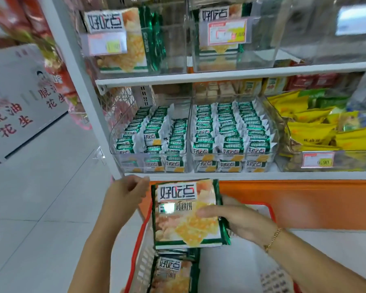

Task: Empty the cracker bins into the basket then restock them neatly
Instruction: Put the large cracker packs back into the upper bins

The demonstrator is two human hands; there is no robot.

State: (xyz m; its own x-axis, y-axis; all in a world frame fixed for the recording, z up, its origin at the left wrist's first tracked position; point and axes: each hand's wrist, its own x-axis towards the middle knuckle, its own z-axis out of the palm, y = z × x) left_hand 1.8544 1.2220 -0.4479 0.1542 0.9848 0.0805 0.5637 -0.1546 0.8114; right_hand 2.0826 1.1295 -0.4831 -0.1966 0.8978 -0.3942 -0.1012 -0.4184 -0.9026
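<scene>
Gripping cracker pack (178, 227) in right hand (241, 220) over red basket (270, 211) | left hand (125, 193) grasp unclear | white shelf (241, 74), tiled floor (40, 197)

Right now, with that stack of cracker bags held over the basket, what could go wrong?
1. The right hand grips the stack of cracker bags by one edge. Whether the left hand holds its top corner is unclear, so bags may slide apart and drop.
2. The upper left bin has standing bags at one side with free room beside them; they might topple if bumped.
</scene>
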